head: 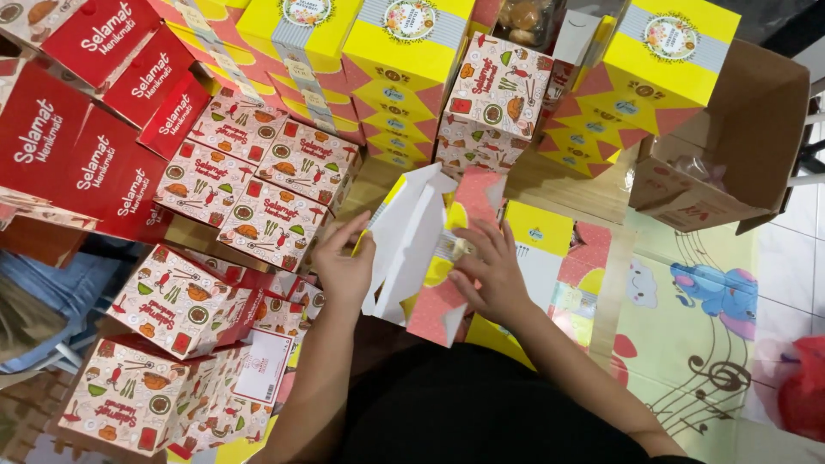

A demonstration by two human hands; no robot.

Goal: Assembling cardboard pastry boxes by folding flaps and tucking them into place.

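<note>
Between both hands, centre of view: one half-folded yellow-and-pink carton [430,258], white inside showing, left hand [342,268] pinching its flap, right hand [490,273] pressing its side. Around it: patterned white boxes [258,193], red boxes [77,146], yellow boxes [404,60]. Best handled with creases kept square.

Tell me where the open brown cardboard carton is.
In the head view, the brown cardboard carton sits at the upper right, beside the stacked yellow boxes and above the cartoon floor mat.
</note>
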